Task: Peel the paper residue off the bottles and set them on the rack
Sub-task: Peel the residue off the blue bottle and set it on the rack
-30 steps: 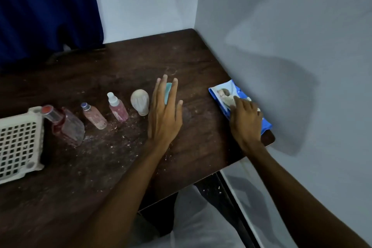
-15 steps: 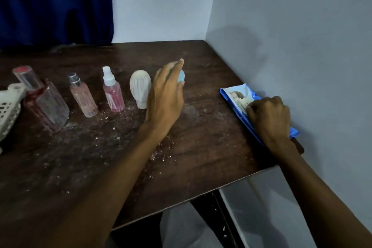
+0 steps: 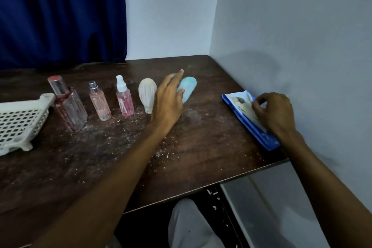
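A row of bottles stands on the dark wooden table [image 3: 201,147]: a tall clear bottle with a red cap [image 3: 68,106], a small pink bottle with a silver cap [image 3: 99,102], a pink spray bottle with a white nozzle [image 3: 124,102] and a white ribbed bottle [image 3: 147,92]. My left hand [image 3: 167,102] wraps around a light blue bottle [image 3: 189,86], which leans to the right. My right hand [image 3: 275,115] pinches the top flap of a blue wipes pack [image 3: 239,100] by the right wall. The white perforated rack [image 3: 20,119] lies at the left edge and holds nothing that I can see.
Paper crumbs are scattered over the table in front of the bottles. A grey wall runs close along the right side, and a blue curtain [image 3: 60,16] hangs behind. The table's front edge runs diagonally above my lap.
My left hand went from lying flat over the blue bottle to curling around it and tipping it. My right hand went from pressing flat on the wipes pack to pinching its flap.
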